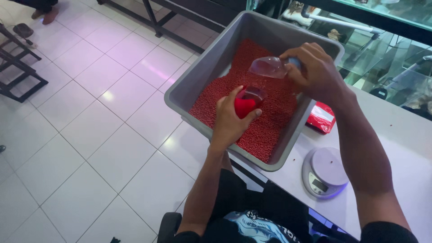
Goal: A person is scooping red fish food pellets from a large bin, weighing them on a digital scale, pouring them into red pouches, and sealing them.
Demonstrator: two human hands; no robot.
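The left hand (230,120) is wrapped around a small clear bag (246,102), its lower part packed with red pellets so that it bulges bright red between thumb and fingers, while its open mouth faces upward. The hand holds the bag low inside a grey plastic tub (189,85), just above the bed of red pellets (270,121) that covers the tub's floor. The right hand (315,72) grips a clear plastic scoop (269,66) by its handle end; the scoop is tilted with its open end pointing down and left toward the bag's mouth, a little above and to the right of it, not touching. Whether the scoop carries any pellets cannot be told.

The tub is rectangular with tall sloping walls, and it sits at an angle with its near corner hanging past the edge of a white counter (405,148). The pellet layer lies well below the rim, leaving both hands free room within the walls. On the counter just right of the tub lies a filled red packet (321,118), and nearer the person a small round digital kitchen scale (325,172) stands by the counter's edge. To the left, the white tiled floor (90,135) lies open beside the tub.
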